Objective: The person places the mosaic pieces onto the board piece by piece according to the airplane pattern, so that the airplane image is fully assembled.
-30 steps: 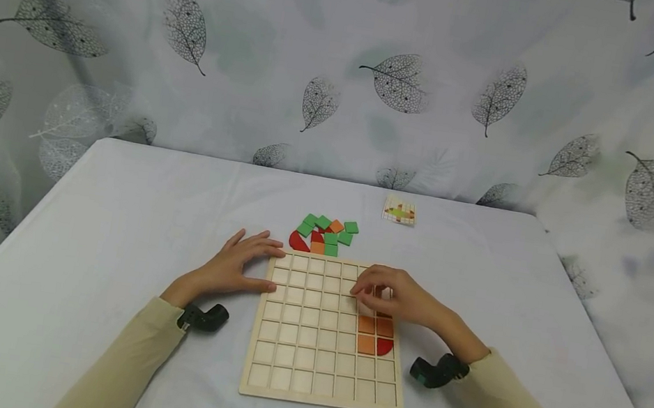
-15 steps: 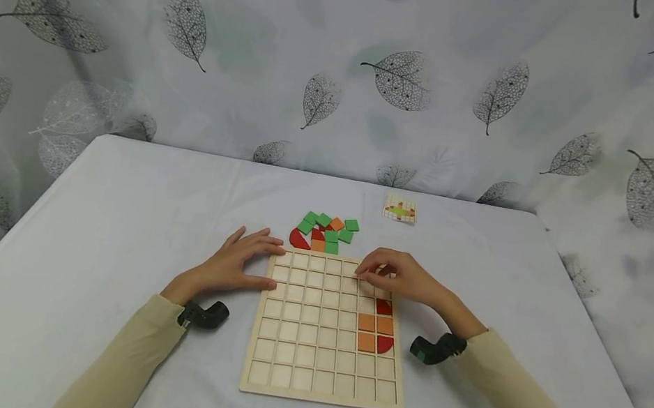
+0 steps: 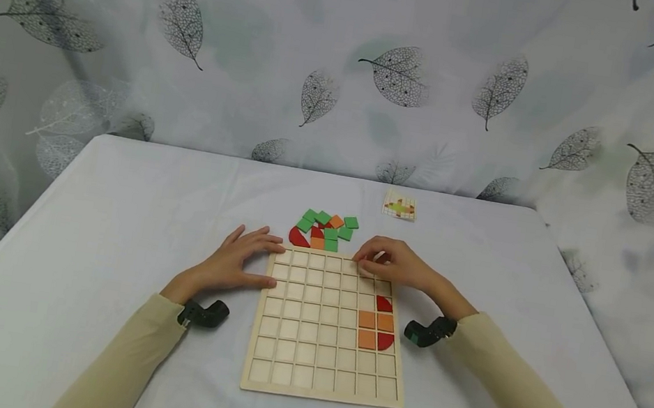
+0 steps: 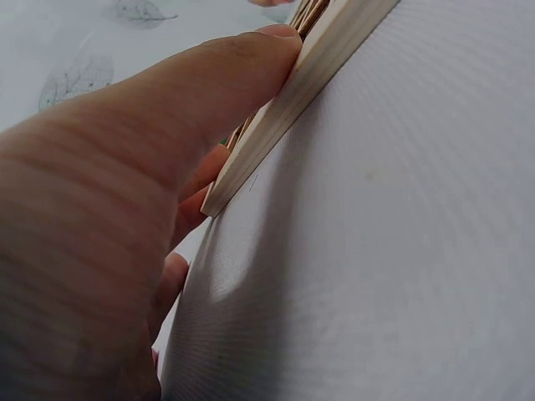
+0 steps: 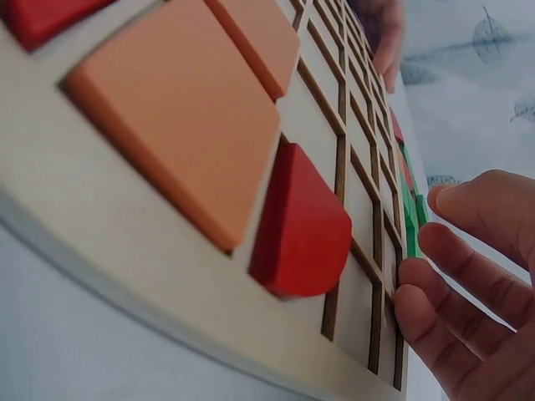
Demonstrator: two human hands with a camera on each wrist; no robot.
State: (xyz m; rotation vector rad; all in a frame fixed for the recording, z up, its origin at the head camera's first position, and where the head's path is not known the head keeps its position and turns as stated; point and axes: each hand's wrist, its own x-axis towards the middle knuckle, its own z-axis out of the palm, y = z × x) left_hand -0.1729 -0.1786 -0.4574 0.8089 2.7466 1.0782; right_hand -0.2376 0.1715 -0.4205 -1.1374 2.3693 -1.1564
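A wooden grid board (image 3: 304, 354) lies flat on the white table. My left hand (image 3: 229, 265) rests at its upper left corner, fairly straight fingers and thumb touching the rim; the left wrist view shows the thumb (image 4: 242, 71) on the board's edge. Over the board's upper right corner hovers my right hand (image 3: 397, 262), fingers loosely bent. Thumb and fingertips stand apart with nothing between them in the right wrist view. Along the board's right side sit several orange square tiles (image 3: 367, 339), with a red rounded tile (image 3: 384, 304) above and another red rounded tile (image 3: 385, 342) below.
Just beyond the board's far edge lies a loose group of green tiles (image 3: 331, 233), red pieces (image 3: 298, 236) and orange squares (image 3: 317, 243). A small pattern card (image 3: 399, 206) lies farther back. Behind the table hangs a leaf-print cloth (image 3: 222, 97).
My right hand has moved away from me, from beside the tiles to the board's far right corner, uncovering the upper red tile. The left hand stays in place.
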